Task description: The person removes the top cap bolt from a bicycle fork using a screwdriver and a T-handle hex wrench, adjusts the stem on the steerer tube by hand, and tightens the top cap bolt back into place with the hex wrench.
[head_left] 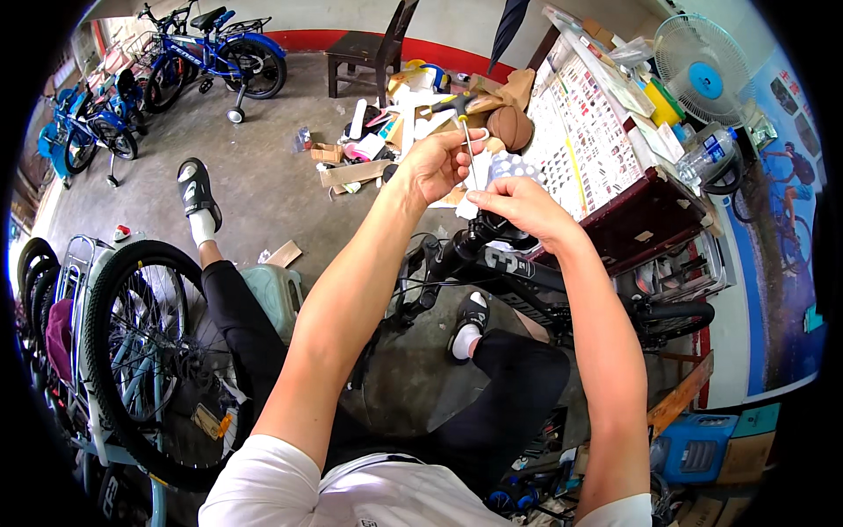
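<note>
A T-handle wrench (455,104) with a yellow and black grip stands nearly upright in front of me, its thin metal shaft pointing down. My left hand (439,165) has its fingers curled round the shaft just below the grip. My right hand (518,206) pinches the lower part of the shaft between thumb and fingers, over the stem (474,235) of a black bicycle (549,281) that stands between my legs. The tool's tip is hidden by my fingers, so I cannot tell what it sits in.
Bicycle wheels (136,360) and racks crowd my left; blue bikes (211,61) stand behind. Ahead lie scattered cardboard, a basketball (509,129) and a wooden chair (369,48). A cabinet (641,220) with a papered top, fan (702,75) and bottle (707,158) lines the right wall.
</note>
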Motion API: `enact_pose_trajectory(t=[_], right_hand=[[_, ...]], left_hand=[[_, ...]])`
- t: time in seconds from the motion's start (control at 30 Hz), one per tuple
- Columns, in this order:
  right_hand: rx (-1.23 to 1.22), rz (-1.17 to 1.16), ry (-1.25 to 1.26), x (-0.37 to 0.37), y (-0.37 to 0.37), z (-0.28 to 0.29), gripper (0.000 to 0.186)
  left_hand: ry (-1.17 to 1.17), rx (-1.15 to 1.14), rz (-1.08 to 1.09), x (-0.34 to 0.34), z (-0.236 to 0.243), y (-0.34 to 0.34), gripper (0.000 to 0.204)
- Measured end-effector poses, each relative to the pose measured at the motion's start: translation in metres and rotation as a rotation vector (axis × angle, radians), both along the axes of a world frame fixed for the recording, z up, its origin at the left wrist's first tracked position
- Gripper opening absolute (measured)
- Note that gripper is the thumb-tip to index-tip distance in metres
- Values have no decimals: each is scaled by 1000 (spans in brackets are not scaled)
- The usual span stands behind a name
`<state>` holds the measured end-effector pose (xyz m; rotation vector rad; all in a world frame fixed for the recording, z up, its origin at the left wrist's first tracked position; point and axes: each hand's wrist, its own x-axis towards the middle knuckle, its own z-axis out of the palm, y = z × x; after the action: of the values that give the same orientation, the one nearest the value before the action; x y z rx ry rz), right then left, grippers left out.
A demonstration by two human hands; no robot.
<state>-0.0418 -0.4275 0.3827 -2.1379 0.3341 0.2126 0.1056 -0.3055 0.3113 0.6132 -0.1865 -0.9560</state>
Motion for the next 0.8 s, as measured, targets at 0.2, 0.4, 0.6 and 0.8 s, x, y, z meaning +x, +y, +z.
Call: enact_pose_trajectory(t=[0.2,0.4,0.6,0.8], right_hand=[[35,7,-26,3,-3,-4,32],[61,26,69,6,-1,2,27],[67,2,17,7,-1,-7,30],[236,-130,-88,3,5,-6,30]], left_hand=[[-51,102,56,-2,1,4,19],[-117,168,135,4,7,3,18],[-203,321,407,8,-2,20,22],[-318,465,460,-54,-66,94,25]])
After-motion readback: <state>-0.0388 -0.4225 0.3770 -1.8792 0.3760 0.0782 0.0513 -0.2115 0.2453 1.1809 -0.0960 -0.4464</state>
